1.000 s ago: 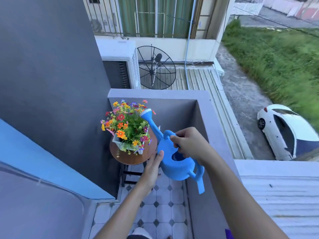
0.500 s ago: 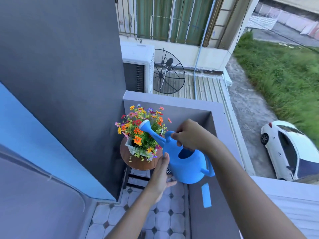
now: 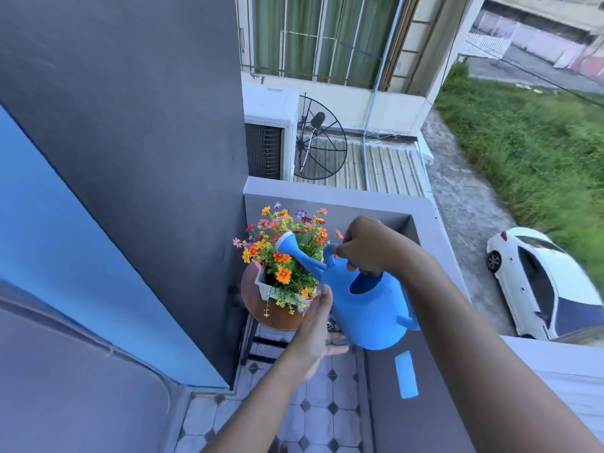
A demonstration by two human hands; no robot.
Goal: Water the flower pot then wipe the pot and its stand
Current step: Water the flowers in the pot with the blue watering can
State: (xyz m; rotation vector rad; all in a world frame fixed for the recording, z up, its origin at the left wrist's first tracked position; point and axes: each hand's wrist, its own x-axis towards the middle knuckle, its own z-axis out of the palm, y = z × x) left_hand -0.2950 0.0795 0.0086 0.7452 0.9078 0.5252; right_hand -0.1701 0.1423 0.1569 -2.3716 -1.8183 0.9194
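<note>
So, middle of the frame: the right hand (image 3: 366, 246) has its fingers curled round the top handle of a blue watering can (image 3: 369, 308), and the can is tipped toward the left of the frame. Its spout (image 3: 299, 253) pokes right in among the flowers (image 3: 283, 275) – orange, yellow, pink and purple ones. No water visible that I can make out.

The left hand (image 3: 318, 325) is just below and left of the can, fingers straight and together, palm turned toward the can's side. It's touching or a hair off, can't tell which.

The flower pot (image 3: 261, 284) is a white one sitting on a round wooden stand (image 3: 281, 318) with dark legs, tucked into the balcony corner where the grey wall (image 3: 130, 158) meets the parapet (image 3: 343, 197). The diamond-pattern tiled floor (image 3: 313, 416) is at the bottom.

Upper middle there's a satellite dish (image 3: 322, 142) beside an AC unit (image 3: 271, 125) – and a white car (image 3: 542, 282) is parked at the right edge, next to the grass (image 3: 539, 142).
</note>
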